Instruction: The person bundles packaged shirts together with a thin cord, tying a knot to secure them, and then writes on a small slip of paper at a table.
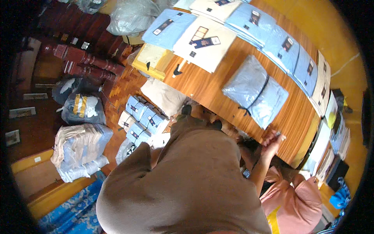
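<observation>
My right hand [272, 143] is at the near right edge of the wooden table [210, 87]. Its fingers are bent together, and a small pale, shiny bit shows at the tips; what it is I cannot make out. Just beyond the fingers lies a bundle of light blue folded garments [255, 91] in clear plastic, with a black strap [259, 93] tied around it. The hand looks apart from it. My left sleeve [136, 160] hangs beside my body, and the left hand is hidden.
Folded blue garments [249, 19] and cream ones [204, 41] with dark tags line the table's far side. Strapped bundles [142, 119] lie on the parquet floor at left, near a tall wrapped stack [82, 146]. A person in a pink shirt [292, 199] is close on my right.
</observation>
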Tool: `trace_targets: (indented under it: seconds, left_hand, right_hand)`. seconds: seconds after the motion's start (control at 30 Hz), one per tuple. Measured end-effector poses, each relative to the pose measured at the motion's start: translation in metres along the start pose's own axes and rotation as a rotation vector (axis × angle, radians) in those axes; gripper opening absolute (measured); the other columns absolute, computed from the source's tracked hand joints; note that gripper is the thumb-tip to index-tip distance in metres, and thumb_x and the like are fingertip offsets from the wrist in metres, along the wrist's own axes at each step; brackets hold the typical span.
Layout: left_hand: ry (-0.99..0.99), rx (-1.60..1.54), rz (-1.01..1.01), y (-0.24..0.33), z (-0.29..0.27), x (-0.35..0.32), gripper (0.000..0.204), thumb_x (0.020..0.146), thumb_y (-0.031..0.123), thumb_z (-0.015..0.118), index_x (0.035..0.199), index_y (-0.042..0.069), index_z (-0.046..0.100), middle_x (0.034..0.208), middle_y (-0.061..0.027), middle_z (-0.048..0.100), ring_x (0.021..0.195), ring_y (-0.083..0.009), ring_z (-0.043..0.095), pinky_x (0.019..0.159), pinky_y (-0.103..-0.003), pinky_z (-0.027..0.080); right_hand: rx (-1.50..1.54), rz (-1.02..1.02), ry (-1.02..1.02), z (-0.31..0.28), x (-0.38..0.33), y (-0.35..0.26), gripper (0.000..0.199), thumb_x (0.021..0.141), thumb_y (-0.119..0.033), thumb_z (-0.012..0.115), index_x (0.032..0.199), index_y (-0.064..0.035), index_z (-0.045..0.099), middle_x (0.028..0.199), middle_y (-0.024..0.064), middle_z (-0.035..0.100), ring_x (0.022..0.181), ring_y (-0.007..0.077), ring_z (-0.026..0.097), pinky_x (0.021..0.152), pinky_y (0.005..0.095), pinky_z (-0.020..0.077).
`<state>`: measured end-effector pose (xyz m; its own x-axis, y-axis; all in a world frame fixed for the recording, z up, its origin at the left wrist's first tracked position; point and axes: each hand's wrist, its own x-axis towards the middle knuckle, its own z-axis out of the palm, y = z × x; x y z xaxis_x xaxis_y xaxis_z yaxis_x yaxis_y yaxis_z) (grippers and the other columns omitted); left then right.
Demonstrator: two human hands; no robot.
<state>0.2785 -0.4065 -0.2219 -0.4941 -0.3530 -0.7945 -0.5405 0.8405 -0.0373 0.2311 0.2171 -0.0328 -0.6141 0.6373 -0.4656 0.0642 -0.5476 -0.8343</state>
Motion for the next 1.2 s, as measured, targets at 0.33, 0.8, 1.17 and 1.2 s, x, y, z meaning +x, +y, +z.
trace_targets:
  seconds: [0.33,0.8,1.17,1.2]
  left_hand:
    - [0.013,-0.771,0.963,0.168,-0.275,-0.102,0.024,0.104,0.018,0.058,0.12,0.001,0.065,0.106,-0.0112,0.073,0.093,-0.0245,0.071,0.083,-0.037,0.057]
    - [0.087,-0.704,0.938,0.185,-0.319,0.004,0.03,0.106,0.027,0.057,0.116,0.0,0.067,0.078,-0.0058,0.067,0.069,-0.0146,0.063,0.065,-0.034,0.052]
    - [0.909,0.115,0.848,0.207,-0.374,0.012,0.035,0.103,0.04,0.056,0.116,0.009,0.067,0.086,-0.0228,0.073,0.076,-0.0456,0.071,0.065,-0.057,0.056]
    - [0.952,0.191,0.749,0.211,-0.374,-0.005,0.035,0.103,0.039,0.057,0.119,0.01,0.067,0.084,-0.0211,0.074,0.073,-0.0407,0.073,0.063,-0.052,0.057]
  right_hand:
    - [-0.578,-0.415,-0.638,0.269,-0.095,0.01,0.051,0.114,-0.04,0.029,0.119,0.0007,0.06,0.107,0.0115,0.072,0.104,0.0225,0.065,0.093,0.0366,0.0504]
    - [-0.686,-0.168,-0.859,0.367,-0.123,0.086,0.056,0.105,-0.028,0.061,0.151,-0.0034,0.041,0.138,0.0212,0.06,0.133,0.029,0.056,0.104,0.0414,0.0524]
    - [-0.744,-0.485,0.352,0.139,-0.047,-0.004,0.038,0.107,-0.035,0.056,0.101,0.002,0.067,0.082,0.0085,0.069,0.077,0.0166,0.065,0.073,0.033,0.0518]
    - [-0.822,-0.444,0.41,0.123,-0.038,-0.004,0.042,0.104,-0.039,0.061,0.1,0.0024,0.067,0.083,0.0101,0.07,0.079,0.0178,0.066,0.074,0.0336,0.0526]
